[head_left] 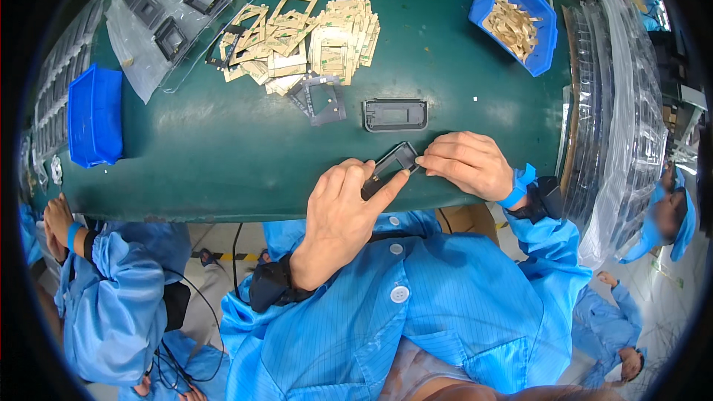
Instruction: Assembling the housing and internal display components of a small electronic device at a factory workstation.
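My left hand grips a small black plastic housing by its sides, tilted, just above the table's near edge. My right hand has its thumb and fingertips pinched together at the housing's right end; whether they hold a small piece or only the rim is hidden. A second black rectangular housing lies open side up just beyond. Left of that are dark thin frames, and behind them a heap of cream-coloured flat frames with cut-out windows.
A blue bin of tan strips stands far right, another blue bin at left. Black frames lie on a plastic sheet far left. Clear trays are stacked at right. A co-worker's hands rest at the left edge.
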Motion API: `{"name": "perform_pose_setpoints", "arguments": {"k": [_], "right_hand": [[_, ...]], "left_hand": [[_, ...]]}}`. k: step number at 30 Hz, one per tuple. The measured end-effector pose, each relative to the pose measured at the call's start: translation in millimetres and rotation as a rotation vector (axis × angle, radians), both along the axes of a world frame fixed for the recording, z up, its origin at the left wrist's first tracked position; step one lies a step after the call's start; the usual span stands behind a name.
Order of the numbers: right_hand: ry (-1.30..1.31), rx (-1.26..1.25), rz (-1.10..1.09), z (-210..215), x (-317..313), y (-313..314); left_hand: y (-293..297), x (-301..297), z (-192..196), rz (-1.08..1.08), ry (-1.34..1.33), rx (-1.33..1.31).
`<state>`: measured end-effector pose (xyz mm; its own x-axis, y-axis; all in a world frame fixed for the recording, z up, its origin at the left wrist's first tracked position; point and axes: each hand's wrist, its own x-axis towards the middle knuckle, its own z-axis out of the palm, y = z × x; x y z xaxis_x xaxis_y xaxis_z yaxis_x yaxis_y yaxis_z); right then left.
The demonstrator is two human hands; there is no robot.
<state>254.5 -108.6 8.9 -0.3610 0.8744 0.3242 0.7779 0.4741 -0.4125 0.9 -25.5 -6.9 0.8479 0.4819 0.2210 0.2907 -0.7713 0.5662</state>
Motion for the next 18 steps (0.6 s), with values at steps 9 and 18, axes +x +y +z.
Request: {"name": "perform_pose_setpoints", "arguments": {"k": [9,18], "right_hand": [[0.039,0.053,-0.033,-2.3,-12.2,-1.6],[0.293,-0.059,-0.541,4.6,-45.2,-4.9]], "left_hand": [[1.3,4.6,5.6,-0.007,0.008,0.036],[3.6,2.0,-1.9,0.067,-0.218,-0.191]]}}
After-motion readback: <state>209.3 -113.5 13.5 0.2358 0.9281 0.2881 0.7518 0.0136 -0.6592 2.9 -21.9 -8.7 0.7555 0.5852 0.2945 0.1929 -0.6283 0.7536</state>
